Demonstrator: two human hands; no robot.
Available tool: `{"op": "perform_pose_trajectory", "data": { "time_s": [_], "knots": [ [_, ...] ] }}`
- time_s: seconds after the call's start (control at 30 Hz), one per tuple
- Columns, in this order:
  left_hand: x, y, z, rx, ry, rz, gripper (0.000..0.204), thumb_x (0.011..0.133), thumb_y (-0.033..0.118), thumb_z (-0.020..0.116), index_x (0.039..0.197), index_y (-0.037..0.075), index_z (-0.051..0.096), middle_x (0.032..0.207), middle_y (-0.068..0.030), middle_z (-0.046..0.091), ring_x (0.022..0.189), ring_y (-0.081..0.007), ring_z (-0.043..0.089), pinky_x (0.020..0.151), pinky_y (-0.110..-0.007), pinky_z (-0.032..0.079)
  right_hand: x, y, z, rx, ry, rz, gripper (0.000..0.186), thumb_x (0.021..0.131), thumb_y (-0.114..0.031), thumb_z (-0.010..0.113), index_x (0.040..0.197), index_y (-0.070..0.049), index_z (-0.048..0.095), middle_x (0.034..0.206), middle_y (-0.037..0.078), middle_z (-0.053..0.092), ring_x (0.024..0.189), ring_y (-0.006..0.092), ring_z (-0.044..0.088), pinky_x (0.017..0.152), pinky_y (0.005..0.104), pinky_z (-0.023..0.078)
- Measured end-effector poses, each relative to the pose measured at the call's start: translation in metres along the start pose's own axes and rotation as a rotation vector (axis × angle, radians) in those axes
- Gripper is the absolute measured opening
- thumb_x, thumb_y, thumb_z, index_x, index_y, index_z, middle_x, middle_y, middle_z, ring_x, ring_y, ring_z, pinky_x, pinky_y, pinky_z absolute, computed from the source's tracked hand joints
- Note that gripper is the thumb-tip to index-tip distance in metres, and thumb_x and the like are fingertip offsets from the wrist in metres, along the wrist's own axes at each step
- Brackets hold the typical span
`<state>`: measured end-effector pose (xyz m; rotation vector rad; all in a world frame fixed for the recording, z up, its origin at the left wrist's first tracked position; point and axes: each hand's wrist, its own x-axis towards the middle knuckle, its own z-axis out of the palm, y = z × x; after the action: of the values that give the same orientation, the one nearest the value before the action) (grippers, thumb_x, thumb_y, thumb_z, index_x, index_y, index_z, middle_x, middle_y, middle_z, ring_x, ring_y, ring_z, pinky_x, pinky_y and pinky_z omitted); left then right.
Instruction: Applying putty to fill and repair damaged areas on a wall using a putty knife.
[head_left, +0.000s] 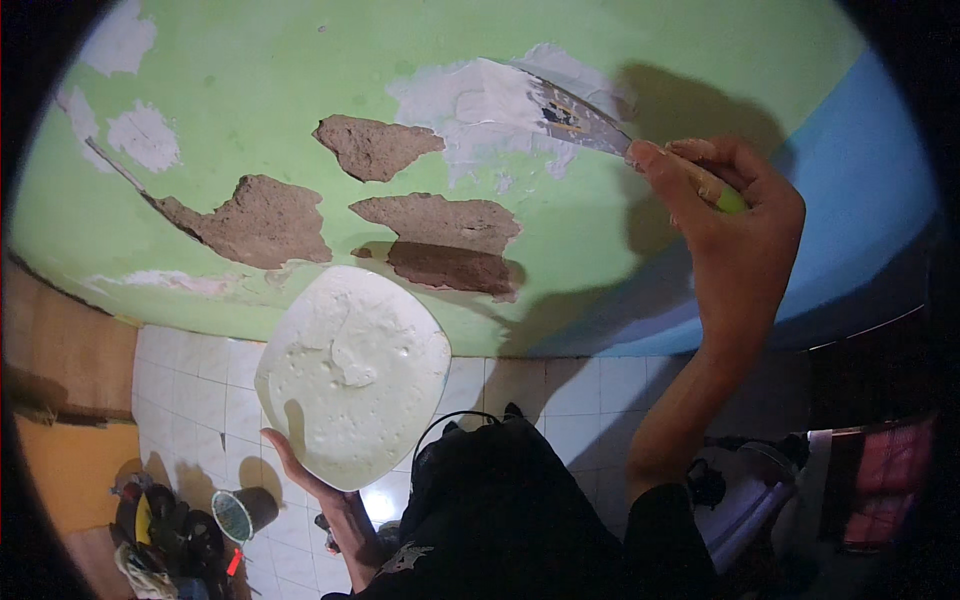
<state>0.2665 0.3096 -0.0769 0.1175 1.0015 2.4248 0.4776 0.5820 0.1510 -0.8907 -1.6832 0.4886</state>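
the right hand point(740, 195) grasps a scraper point(590, 125), thumb laid along the near end of the blade and fingers curled round the handle, its green butt point(730, 200) poking out under the palm. from that hand the blade runs up and to the left, its long axis slanting across the view, and its broad end lies over a smear of white paste point(470, 110) on the green wall point(250, 60); whether the edge presses on the wall or sits just off it, i cannot tell.

the left hand point(335, 505) is low and well apart, holding a white dish point(438, 350) at its near edge with the thumb along the rim; its fingers are hidden behind the dish. the dish is full of the same sort of paste point(365, 370), and lies down and to the left of the scraper.

the relation that counts, i judge, is blade to bare wall: the upper brown patch point(380, 148) sits just left of the smear, the lower brown patch point(445, 240) beneath it, between blade and dish. the left brown patch point(260, 225) is farther off, nearer the dish than the right hand. beyond are floor tiles point(570, 385) and a bucket point(245, 515).
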Motion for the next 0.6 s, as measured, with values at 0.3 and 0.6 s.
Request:
{"op": "perform_pose_trajectory", "data": {
  "time_s": [0.3,0.6],
  "knots": [
    [-0.003,-0.007,0.004,0.019,0.002,0.0,0.078,0.099,0.062,0.039,0.149,0.003,0.033,0.144,-0.0189,0.047,0.124,-0.033,0.056,0.101,-0.048,0.051,0.002,0.01,-0.014,0.045,0.028,0.031,0.021,0.078,-0.013,0.084,0.085,0.002,0.071,0.076,0.007,0.07,0.069,0.0097,0.063,0.064,0.0237,0.05],
    [-0.007,-0.01,0.01,0.017,0.011,0.005,0.077,0.099,0.062,0.039,0.149,0.004,0.034,0.144,-0.0182,0.048,0.123,-0.0326,0.056,0.1,-0.048,0.052,0.0,0.014,-0.026,0.042,0.03,0.117,0.019,0.078,-0.013,0.083,0.083,0.001,0.071,0.077,0.007,0.07,0.069,0.0101,0.064,0.064,0.023,0.05]
  ]
}}
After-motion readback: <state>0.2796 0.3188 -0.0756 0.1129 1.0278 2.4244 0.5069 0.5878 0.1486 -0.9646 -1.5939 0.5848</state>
